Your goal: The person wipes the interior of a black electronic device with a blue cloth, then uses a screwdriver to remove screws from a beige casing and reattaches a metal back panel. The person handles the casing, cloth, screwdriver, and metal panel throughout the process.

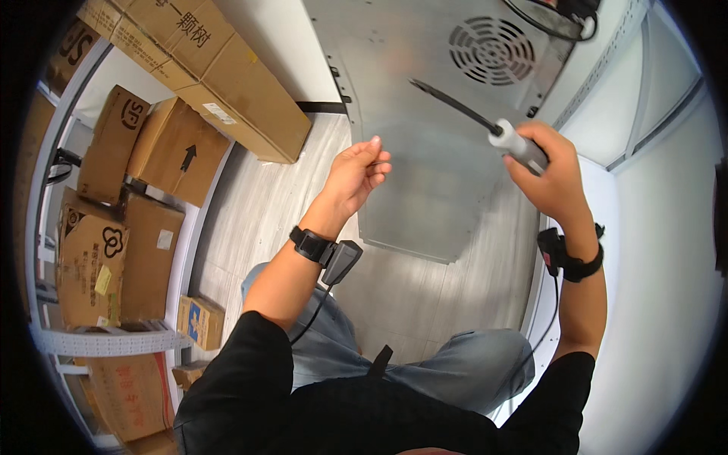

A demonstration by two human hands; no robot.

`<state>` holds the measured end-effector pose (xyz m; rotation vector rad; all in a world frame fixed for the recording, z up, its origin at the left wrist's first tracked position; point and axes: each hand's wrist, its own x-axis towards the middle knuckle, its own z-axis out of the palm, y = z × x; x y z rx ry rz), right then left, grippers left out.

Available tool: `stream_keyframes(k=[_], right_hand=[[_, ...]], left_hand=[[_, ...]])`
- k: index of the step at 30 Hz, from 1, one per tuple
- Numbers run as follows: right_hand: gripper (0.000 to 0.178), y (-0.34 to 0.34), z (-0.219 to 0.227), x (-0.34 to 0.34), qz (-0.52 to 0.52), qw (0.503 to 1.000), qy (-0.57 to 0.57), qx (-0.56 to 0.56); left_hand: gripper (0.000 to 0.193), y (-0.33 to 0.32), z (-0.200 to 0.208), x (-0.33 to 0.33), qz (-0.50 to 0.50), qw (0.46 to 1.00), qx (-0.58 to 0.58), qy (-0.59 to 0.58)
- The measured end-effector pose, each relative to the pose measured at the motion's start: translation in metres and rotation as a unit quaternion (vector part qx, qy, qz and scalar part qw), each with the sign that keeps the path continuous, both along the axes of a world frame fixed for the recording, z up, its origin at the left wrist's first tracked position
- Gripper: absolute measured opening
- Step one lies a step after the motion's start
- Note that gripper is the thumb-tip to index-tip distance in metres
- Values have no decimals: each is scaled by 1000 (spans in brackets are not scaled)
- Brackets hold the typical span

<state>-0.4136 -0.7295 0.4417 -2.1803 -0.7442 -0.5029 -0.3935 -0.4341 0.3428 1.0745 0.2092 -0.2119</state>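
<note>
My right hand (560, 173) is wrapped round the pale grey handle of a screwdriver (460, 108). Its long dark shaft points up and to the left, over a grey sheet-metal panel (421, 171). Near the panel's left edge is my left hand (356, 176), thumb and forefinger pressed together and the other fingers curled. Whatever lies in that pinch, if anything, is too small to make out. A round slotted vent (493, 51) is set in the far part of the metal. The screwdriver's tip appears apart from my left hand.
Cardboard boxes (178, 144) crowd a metal rack (114, 343) on the left, and a tall carton (243, 95) stands beside the panel. A black cable (546, 26) lies at the far end. White panels (660, 250) close off the right side. Cabled devices are strapped to both wrists.
</note>
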Motion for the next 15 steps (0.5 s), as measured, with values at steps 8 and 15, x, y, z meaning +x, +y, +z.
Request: stream_keyframes(k=[8,15], right_hand=[[17,140,41,57,-87,940,-291,-158],[12,163,23,86,-161,917,-311,-189]], left_hand=[[42,57,-39,50,41,994,105,-9],[58,57,-64,67,-54,982,180,13]])
